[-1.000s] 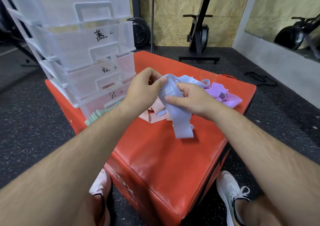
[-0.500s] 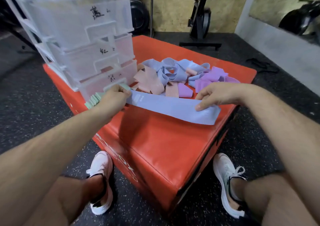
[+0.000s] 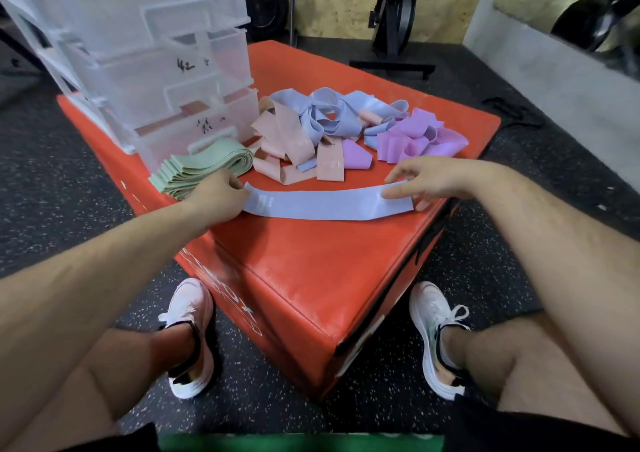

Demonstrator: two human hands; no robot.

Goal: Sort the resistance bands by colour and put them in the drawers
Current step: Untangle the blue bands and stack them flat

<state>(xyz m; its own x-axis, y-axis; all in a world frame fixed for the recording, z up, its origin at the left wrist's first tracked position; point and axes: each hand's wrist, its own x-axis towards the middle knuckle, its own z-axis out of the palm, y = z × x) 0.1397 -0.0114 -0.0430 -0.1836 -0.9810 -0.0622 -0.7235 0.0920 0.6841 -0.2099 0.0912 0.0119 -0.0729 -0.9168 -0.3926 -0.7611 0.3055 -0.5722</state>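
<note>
From the head camera I see handwritten black marks on the fronts of the clear plastic drawer unit (image 3: 156,53). The middle one looks like "42"; the marks above and below it I cannot make out. White lettering runs along the near side of the red padded box (image 3: 311,261), too skewed to read. A faint printed mark sits near the left end of the light blue band (image 3: 325,205), also illegible.

That band lies flat and stretched out across the top of the box, in front of the loose pile. My left hand (image 3: 221,195) is palm down with its fingers curled, its grip pinching the band's left end. My right hand (image 3: 433,181) reaches in from the right with its fingers extended and spread, its grip loose, fingertips resting on the band's right end.

Just beside the left hand, against the bottom drawer, sits a folded stack of green bands (image 3: 194,171). Behind lie tangled pink bands (image 3: 287,132), more blue bands (image 3: 329,115) and purple bands (image 3: 415,136).
</note>
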